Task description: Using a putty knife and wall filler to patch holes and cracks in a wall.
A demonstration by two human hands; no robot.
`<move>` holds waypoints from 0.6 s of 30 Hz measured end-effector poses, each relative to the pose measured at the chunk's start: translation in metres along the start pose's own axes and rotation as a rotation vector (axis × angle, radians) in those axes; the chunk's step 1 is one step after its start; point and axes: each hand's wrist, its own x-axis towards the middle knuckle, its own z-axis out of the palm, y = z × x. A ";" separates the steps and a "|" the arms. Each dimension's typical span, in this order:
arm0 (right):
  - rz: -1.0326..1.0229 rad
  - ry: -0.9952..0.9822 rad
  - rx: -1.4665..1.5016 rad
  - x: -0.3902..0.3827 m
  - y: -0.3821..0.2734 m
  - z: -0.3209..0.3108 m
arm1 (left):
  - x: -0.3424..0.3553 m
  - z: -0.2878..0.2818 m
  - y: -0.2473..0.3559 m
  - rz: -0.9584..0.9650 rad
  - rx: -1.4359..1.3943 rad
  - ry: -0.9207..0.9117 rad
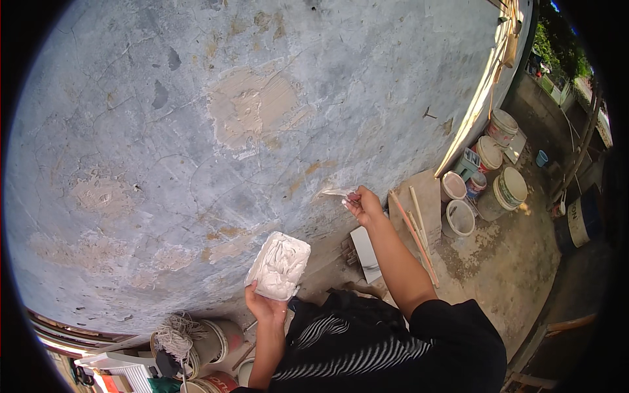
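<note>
My left hand (265,305) grips the lower edge of a shallow rectangular tray (261,251), held out in front of my body. Thick whitish putty (283,263) fills it, its surface ridged and uneven. Farther right, my right hand (365,207) is closed around a putty knife (336,192). The thin blade points left at the blue-grey wall (367,85), close to a small pale smear; whether it touches cannot be told. Some white putty sticks to my right fingers. Beige dried-looking patches (252,108) mark the wall above and left of the tray.
Several buckets (511,185) stand on the concrete floor at the right. Long thin sticks (419,223) lie on a board beside the wall. A white box-like object (365,254) sits below my right forearm. At lower left are a mop head (180,335) and more buckets (213,340).
</note>
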 end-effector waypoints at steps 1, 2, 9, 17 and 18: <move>0.001 -0.003 -0.003 -0.003 0.003 -0.005 | 0.000 -0.002 0.000 0.004 0.004 0.008; 0.007 0.000 0.005 -0.008 0.008 -0.012 | 0.000 -0.003 0.000 0.008 0.008 0.016; 0.016 -0.065 -0.094 -0.013 0.007 -0.001 | 0.000 0.007 -0.002 -0.008 0.038 0.019; -0.105 -0.062 0.071 -0.040 -0.017 -0.010 | 0.000 0.007 -0.003 -0.009 0.029 0.005; -0.101 -0.059 0.055 -0.040 -0.014 -0.016 | 0.000 0.006 -0.003 -0.009 0.028 0.006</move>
